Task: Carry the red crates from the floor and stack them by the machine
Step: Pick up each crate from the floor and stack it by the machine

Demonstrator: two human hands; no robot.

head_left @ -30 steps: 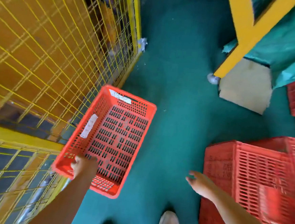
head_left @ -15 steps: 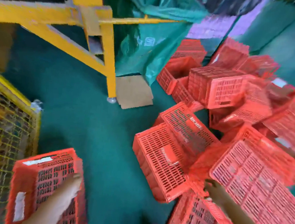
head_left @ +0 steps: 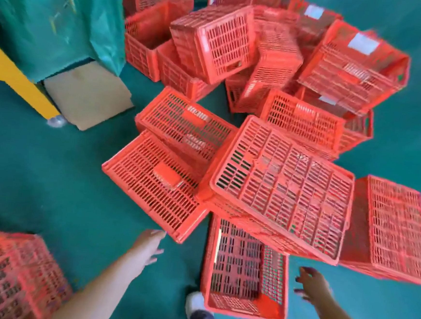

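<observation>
With both hands empty and spread, left hand (head_left: 148, 242) and right hand (head_left: 311, 284) flank the near crate (head_left: 244, 270) on the floor (head_left: 52, 172); pile (head_left: 272, 101) beyond; I'd grab its rims next.

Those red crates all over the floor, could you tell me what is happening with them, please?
A person is reaching with both bare hands, left hand and right hand, toward a jumbled pile of red crates on the green floor. Neither hand holds anything. An upright crate lies between them, and another crate sits apart at the left.
</observation>
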